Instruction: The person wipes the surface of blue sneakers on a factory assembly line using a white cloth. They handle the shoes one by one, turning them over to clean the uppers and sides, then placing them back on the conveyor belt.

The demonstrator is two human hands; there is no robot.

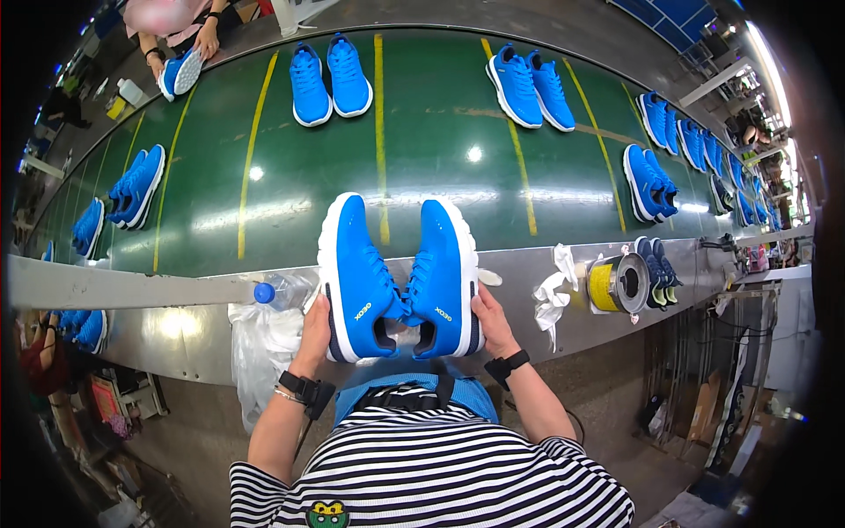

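Note:
In front of my body I hold a pair of blue sneakers with white soles, toes pointing away from me. My left hand (314,327) is closed on the heel end of the left sneaker (354,255), along its outer sole. On the other side my right hand (493,324) grips the heel end of the right sneaker (440,264). The two shoes touch near their laces, and their soles face outward. Most of my fingers are hidden behind the soles. Both shoes are above the metal edge of the bench.
A green conveyor belt (431,176) with yellow lines carries several pairs of blue sneakers (330,84). On the metal ledge are a tin can (618,283), crumpled white cloth (553,295), small dark shoes (657,271) and a plastic bottle (280,290). Across the belt, a person's hands (205,42) hold sneakers.

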